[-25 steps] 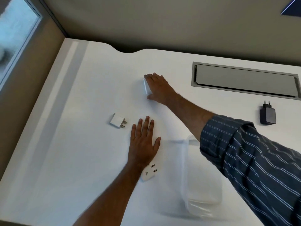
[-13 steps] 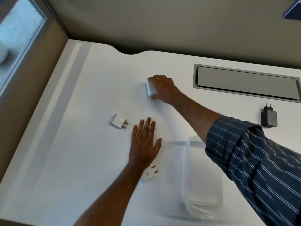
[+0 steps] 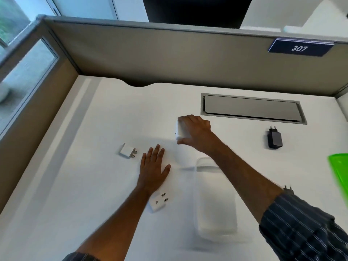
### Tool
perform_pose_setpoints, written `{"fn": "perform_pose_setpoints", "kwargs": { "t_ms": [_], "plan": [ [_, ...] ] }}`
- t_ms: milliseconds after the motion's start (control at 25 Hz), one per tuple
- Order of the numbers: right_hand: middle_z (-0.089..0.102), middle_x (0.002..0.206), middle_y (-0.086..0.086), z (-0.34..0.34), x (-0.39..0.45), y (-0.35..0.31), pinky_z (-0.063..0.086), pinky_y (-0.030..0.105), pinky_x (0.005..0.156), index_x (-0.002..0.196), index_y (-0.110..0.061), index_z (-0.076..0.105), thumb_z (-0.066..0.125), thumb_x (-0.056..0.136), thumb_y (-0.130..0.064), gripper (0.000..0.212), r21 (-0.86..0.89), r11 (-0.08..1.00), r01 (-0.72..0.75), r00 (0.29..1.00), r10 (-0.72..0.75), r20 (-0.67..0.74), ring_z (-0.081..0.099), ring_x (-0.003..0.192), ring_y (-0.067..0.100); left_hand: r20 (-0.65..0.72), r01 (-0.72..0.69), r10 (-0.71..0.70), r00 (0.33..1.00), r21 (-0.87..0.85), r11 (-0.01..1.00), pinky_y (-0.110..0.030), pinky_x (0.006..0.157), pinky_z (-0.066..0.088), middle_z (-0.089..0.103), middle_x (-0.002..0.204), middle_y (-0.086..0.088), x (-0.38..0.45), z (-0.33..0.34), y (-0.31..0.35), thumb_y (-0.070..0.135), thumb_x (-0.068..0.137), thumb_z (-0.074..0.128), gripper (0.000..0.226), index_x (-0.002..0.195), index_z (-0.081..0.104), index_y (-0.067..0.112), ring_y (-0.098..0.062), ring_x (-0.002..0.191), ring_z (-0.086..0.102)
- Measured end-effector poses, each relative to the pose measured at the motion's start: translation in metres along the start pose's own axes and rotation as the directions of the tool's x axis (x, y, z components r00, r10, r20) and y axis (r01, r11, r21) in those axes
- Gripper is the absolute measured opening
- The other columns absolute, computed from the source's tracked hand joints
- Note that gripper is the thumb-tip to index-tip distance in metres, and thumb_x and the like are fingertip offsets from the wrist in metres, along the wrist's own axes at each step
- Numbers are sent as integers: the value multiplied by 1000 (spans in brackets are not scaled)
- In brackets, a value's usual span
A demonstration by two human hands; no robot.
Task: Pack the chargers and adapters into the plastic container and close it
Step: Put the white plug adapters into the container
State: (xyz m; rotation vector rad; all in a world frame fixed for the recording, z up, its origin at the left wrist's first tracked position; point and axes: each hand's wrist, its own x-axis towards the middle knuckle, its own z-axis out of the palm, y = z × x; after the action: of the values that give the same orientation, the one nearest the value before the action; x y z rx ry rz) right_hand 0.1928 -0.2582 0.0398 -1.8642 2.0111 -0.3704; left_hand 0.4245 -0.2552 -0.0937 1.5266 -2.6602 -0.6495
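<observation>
My right hand is closed around a white charger and holds it just above the white desk, beyond the clear plastic container, which stands open near the middle front. My left hand lies flat on the desk with fingers spread, holding nothing. A small white adapter lies left of it. Another white adapter with pins up sits beside my left wrist. A black charger lies at the right. Dark plug pins peek out behind my right sleeve.
A green lid shows at the right edge. A grey cable hatch is set into the desk at the back. Partition walls close off the back and left sides.
My right hand closed on the white charger, lifted it off the desk and drew it back toward the container. My left hand stayed flat. The camera tilted up.
</observation>
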Motion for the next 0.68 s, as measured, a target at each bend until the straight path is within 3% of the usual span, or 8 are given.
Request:
{"fn": "perform_pose_setpoints", "kwargs": {
  "t_ms": [240, 440, 520, 680],
  "plan": [
    [50, 133, -10, -25, -82, 10, 25, 33, 93, 133, -36, 44, 77, 72, -55, 72, 24, 998, -55, 997, 56, -61, 45, 124, 20, -30, 43, -49, 998, -177, 983, -40, 129, 10, 22, 170, 1, -11, -27, 27, 43, 99, 54, 69, 159, 29, 20, -21, 160, 6],
    [52, 125, -17, -16, -144, 20, 25, 32, 88, 126, -42, 43, 66, 65, -68, 70, 14, 990, -141, 990, 141, 33, 49, 118, 18, -94, 45, -102, 990, -481, 876, -35, 119, 30, 36, 161, 7, -48, -30, 77, 43, 97, 60, 62, 152, 37, 26, -17, 151, 27],
    [54, 125, -16, -8, -165, 22, 28, 32, 88, 126, -40, 45, 68, 65, -68, 71, -7, 986, -167, 983, 167, 75, 52, 117, 18, -50, 108, -171, 984, -596, 796, -31, 113, 33, 39, 157, 10, -64, -28, 97, 47, 95, 61, 59, 148, 39, 31, -16, 145, 35],
    [54, 134, -7, 15, -196, 20, 36, 40, 103, 137, -31, 44, 75, 72, -60, 77, -5, 984, -177, 974, 176, 144, 50, 123, 22, 137, 248, -217, 967, -715, 653, -41, 116, 41, 44, 155, 5, -91, -14, 116, 52, 95, 62, 59, 147, 40, 35, -18, 142, 45]
  ]
}}
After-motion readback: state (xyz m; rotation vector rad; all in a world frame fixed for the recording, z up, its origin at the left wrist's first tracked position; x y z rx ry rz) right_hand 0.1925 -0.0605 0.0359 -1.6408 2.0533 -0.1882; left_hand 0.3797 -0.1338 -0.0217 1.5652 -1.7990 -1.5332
